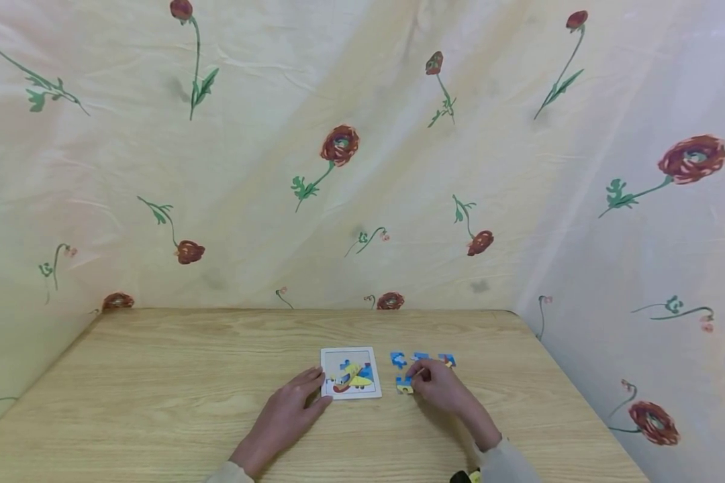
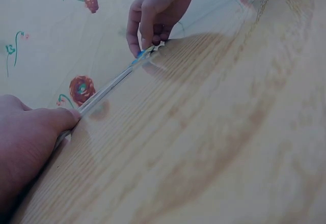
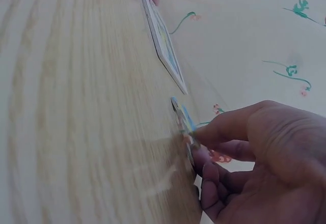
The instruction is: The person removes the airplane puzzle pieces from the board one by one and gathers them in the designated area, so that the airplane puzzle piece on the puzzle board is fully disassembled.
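Note:
A square jigsaw puzzle board (image 1: 351,396) with a white rim lies on the table, partly filled with a yellow and blue airplane picture. My left hand (image 1: 290,409) rests at its left edge, fingers extended, the thumb near the lower left corner. To the right of the board, my right hand (image 1: 444,389) pinches a blue and yellow puzzle piece (image 1: 404,384) between thumb and forefinger, low at the table. In the right wrist view this puzzle piece (image 3: 186,117) appears edge-on, its far part covered by the fingers.
Behind the right hand lie more loose pieces: a blue and white piece (image 1: 397,359), a partly hidden blue piece (image 1: 419,355) and a blue and red piece (image 1: 447,359). The wooden table (image 1: 175,376) meets a flowered curtain (image 1: 248,168) at the back and sides.

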`<state>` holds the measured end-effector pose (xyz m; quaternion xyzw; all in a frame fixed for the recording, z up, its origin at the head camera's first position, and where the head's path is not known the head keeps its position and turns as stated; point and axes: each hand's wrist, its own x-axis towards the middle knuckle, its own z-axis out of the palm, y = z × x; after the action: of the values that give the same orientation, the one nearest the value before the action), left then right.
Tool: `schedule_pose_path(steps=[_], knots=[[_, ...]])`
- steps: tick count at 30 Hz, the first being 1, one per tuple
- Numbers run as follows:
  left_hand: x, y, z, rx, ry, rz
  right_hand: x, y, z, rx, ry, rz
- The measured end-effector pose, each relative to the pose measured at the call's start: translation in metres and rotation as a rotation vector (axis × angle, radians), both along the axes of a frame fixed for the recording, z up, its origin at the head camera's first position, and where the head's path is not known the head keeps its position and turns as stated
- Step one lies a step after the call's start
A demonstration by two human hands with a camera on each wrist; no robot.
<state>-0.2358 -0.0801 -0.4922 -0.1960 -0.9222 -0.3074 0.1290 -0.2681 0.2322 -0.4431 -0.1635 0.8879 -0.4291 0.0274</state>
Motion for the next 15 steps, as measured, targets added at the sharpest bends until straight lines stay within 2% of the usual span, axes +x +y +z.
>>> schedule_pose_path(steps=[7, 15], knots=[[-0.001, -0.001, -0.001, 0.001, -0.002, 0.002, -0.001, -0.008, -0.003, 0.041, 0.006, -0.063], [-0.002, -0.001, -0.002, 0.002, 0.007, -0.001, -0.001, -0.015, -0.005, 0.159, 0.103, -0.144]])
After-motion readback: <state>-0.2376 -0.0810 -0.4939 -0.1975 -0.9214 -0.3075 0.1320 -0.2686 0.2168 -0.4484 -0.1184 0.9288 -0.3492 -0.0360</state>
